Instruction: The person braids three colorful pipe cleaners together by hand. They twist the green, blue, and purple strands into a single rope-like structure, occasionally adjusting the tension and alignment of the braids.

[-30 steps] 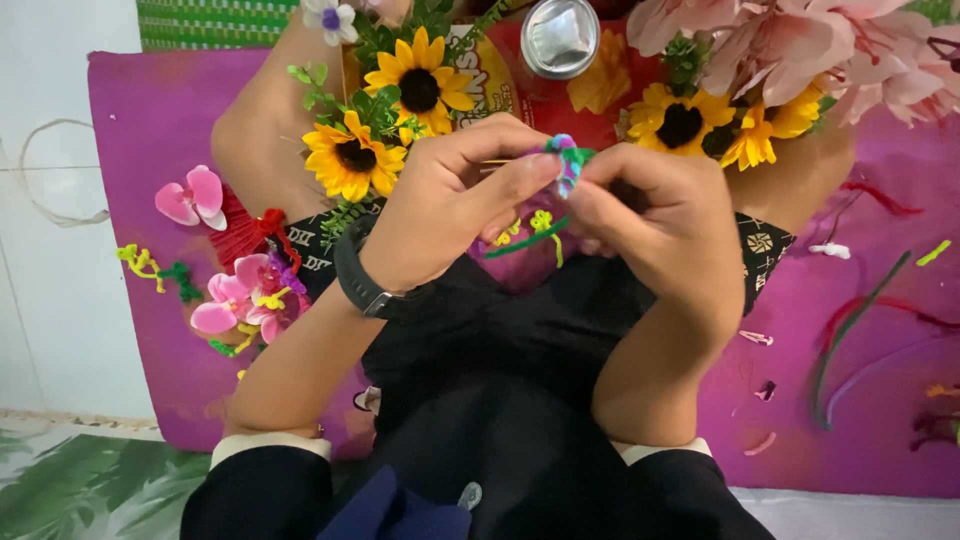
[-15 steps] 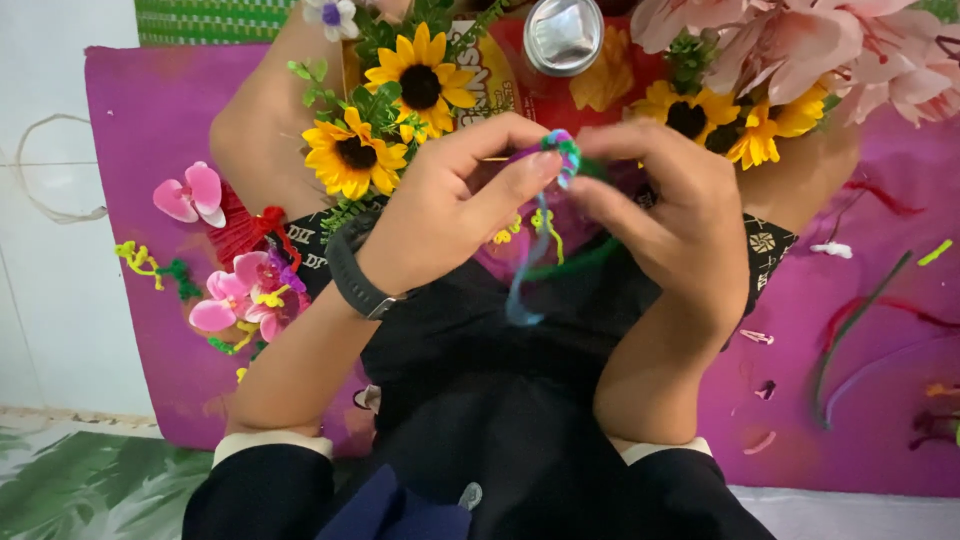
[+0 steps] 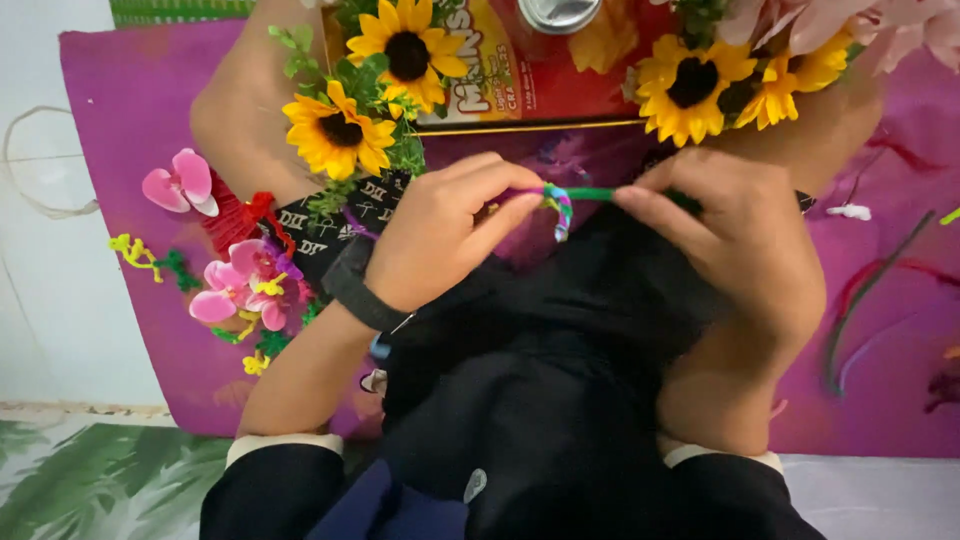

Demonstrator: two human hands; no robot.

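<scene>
Green and fuzzy, the pipe cleaner (image 3: 590,194) runs level between the 2 hands, held above a black-clothed lap. At its left end a small multicoloured loop (image 3: 560,205) of blue, yellow and pink hangs just under the pinch of the left hand (image 3: 440,235), whose thumb and forefinger are closed on that end. The right hand (image 3: 735,240) is closed on the opposite end, fingers curled over it so the far tip is hidden.

Just beyond the grip, away from the body, 2 sunflowers (image 3: 345,130) sit on the left and more on the right, either side of a red packet (image 3: 520,70). Left of the left wrist, past a black watch (image 3: 355,290), pink orchid blooms (image 3: 235,285) lie on a purple mat (image 3: 110,150). Right of the right hand, loose stems (image 3: 850,320) rest on the same mat.

Risk as I judge it: the loop is held only by a fingertip pinch, so a hard twist or pull from the right hand could slip it free or unwind it. Bending the wire too sharply near the pinch could kink it.
</scene>
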